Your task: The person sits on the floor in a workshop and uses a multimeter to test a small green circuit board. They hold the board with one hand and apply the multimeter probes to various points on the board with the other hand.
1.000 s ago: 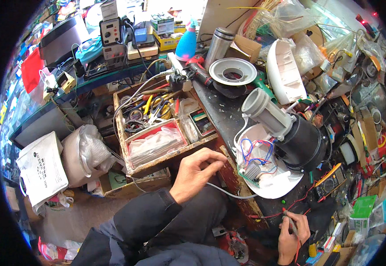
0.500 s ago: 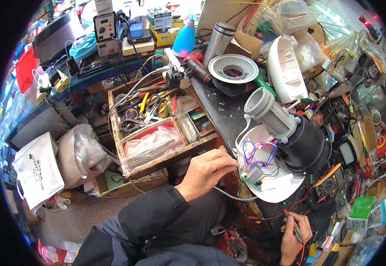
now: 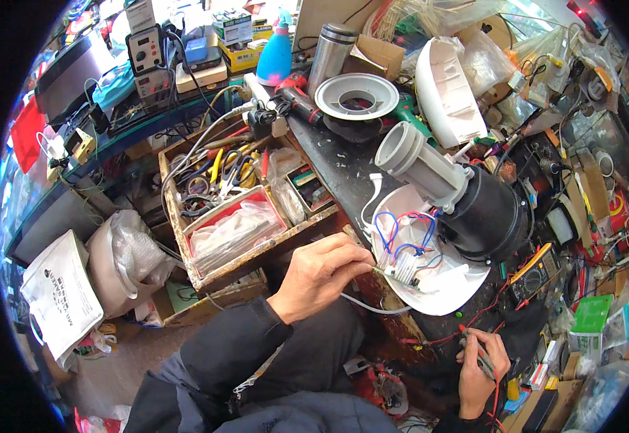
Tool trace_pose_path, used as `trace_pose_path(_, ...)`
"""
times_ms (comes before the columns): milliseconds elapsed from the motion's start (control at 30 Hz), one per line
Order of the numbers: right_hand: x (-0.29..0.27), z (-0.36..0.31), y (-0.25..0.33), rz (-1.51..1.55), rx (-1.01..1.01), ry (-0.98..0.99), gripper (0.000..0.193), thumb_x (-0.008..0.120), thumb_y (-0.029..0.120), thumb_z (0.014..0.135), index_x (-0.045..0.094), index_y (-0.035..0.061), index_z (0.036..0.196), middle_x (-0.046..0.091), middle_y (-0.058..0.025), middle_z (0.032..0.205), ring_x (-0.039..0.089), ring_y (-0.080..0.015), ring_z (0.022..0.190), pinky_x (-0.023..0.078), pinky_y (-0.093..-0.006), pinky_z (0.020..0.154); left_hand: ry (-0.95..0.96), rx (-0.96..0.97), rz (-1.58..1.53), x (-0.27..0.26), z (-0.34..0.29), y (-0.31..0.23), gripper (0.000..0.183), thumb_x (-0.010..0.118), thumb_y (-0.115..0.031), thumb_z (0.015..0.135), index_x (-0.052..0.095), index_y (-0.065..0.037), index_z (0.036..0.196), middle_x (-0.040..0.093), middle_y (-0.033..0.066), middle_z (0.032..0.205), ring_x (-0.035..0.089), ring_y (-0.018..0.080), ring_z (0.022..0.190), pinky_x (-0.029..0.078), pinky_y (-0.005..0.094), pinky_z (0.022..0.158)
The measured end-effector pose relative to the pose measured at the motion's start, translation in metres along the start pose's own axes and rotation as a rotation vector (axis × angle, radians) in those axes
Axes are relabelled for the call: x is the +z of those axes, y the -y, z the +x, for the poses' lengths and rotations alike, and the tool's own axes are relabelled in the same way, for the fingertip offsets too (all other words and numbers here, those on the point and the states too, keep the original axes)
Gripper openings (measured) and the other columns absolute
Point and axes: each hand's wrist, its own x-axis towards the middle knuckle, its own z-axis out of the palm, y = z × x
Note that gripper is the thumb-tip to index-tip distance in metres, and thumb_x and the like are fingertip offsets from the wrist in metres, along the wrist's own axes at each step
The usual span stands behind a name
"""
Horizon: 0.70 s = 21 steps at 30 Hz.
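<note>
My left hand is pinched closed on the near edge of a small circuit board with a pale finned part. Blue, red and white wires run from the board, which rests over a white curved plastic shell. Lower right, my right hand is closed round a test probe, its red tip end pointing up and left. Whether a second probe is in that hand, I cannot tell. A grey-and-black cylindrical motor housing lies beside the wires.
Right of the shell lies a yellow-edged multimeter with red leads. An open wooden drawer of pliers and scissors juts out at left. Behind stand a grey ring-shaped part, a steel flask and a blue spray bottle.
The whole view has shifted, so the bench things sit further left and slightly higher. Both hands keep about the same pose, the left at the board's edge and the right round the probe.
</note>
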Motion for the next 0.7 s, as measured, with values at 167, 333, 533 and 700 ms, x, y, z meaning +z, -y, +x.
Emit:
trace_pose_path(167, -0.002, -0.003, 0.003, 0.039, 0.042, -0.040, 0.008, 0.071, -0.001, 0.103, 0.076, -0.0065, 0.106, 0.069, -0.0104, 0.091, 0.068, -0.0135, 0.062, 0.052, -0.0273, 0.054, 0.018, -0.125, -0.078, -0.010, 0.001, -0.024, 0.009, 0.082, -0.004, 0.096, 0.078, -0.001, 0.104, 0.076, 0.0098, 0.099, 0.074, 0.0221, 0.087, 0.058, 0.0333, 0.073)
trace_pose_path(333, -0.009, -0.012, 0.008, 0.133, -0.062, -0.131, 0.014, 0.069, 0.001, 0.105, 0.074, -0.0074, 0.116, 0.069, -0.0121, 0.098, 0.069, -0.0142, 0.068, 0.054, -0.0267, 0.059, 0.026, -0.175, -0.077, -0.013, 0.003, -0.037, 0.009, 0.081, -0.005, 0.097, 0.077, 0.000, 0.103, 0.076, 0.0096, 0.097, 0.073, 0.0195, 0.085, 0.057, 0.0325, 0.069)
trace_pose_path(533, 0.001, -0.014, 0.035, 0.350, -0.352, -0.157, 0.041, 0.056, 0.034, 0.119, 0.065, -0.0049, 0.130, 0.075, -0.0216, 0.110, 0.073, -0.0239, 0.071, 0.059, -0.0374, 0.079, -0.041, -0.258, -0.047, -0.008, 0.005, -0.045, 0.008, 0.079, -0.001, 0.094, 0.075, -0.001, 0.100, 0.072, 0.0113, 0.090, 0.068, 0.0240, 0.074, 0.052, 0.0352, 0.063)
trace_pose_path(700, 0.027, 0.018, 0.067, -0.037, -0.678, -0.122, 0.045, 0.091, 0.014, 0.092, 0.070, 0.0036, 0.130, 0.080, -0.0173, 0.119, 0.079, -0.0360, 0.111, 0.059, -0.0576, 0.106, -0.022, -0.340, -0.057, -0.009, 0.008, -0.045, 0.007, 0.079, -0.005, 0.096, 0.075, 0.000, 0.101, 0.076, 0.0074, 0.087, 0.065, 0.0128, 0.075, 0.051, 0.0321, 0.066)
